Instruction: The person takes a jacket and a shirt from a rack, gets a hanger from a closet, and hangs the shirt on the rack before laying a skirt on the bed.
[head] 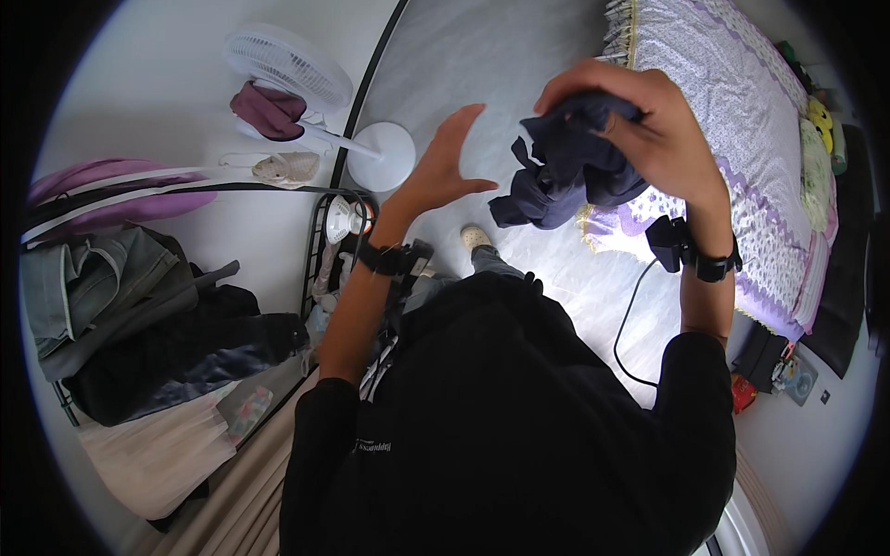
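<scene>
A dark navy cloth item [556,170], bunched and hanging in folds, is held up in front of me by my right hand [646,132]. The fingers curl over its top, and the thumb presses into its near side. What kind of garment it is, I cannot tell. My left hand [445,163] is raised to the left of the cloth, its thumb and fingers spread apart with nothing between them. A gap separates that hand from the cloth. Each wrist wears a black strap with a small device.
At the left, clothes [139,306] hang on a black rack beside a white pedestal fan [288,66] with a maroon cloth [268,111] draped on it. On the right stands a bed with a purple-trimmed floral cover [702,90]. A cable [619,333] hangs from my right wrist device.
</scene>
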Demonstrator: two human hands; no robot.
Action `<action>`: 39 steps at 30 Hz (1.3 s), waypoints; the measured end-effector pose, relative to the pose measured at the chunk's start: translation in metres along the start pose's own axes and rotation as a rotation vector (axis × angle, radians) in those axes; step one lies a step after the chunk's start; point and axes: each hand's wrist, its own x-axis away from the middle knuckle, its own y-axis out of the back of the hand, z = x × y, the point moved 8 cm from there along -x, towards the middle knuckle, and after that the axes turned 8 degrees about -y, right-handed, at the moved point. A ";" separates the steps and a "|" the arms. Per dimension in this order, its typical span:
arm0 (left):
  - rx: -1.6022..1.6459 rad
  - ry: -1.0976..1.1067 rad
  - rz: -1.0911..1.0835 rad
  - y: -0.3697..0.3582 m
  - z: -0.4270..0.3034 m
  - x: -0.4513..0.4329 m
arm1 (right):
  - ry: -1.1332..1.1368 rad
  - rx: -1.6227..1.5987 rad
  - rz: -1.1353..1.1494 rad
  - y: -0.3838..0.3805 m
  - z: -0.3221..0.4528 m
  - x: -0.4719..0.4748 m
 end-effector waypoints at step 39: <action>-0.238 -0.485 0.083 0.048 -0.081 -0.097 | -0.567 0.601 -1.329 0.187 -0.045 0.278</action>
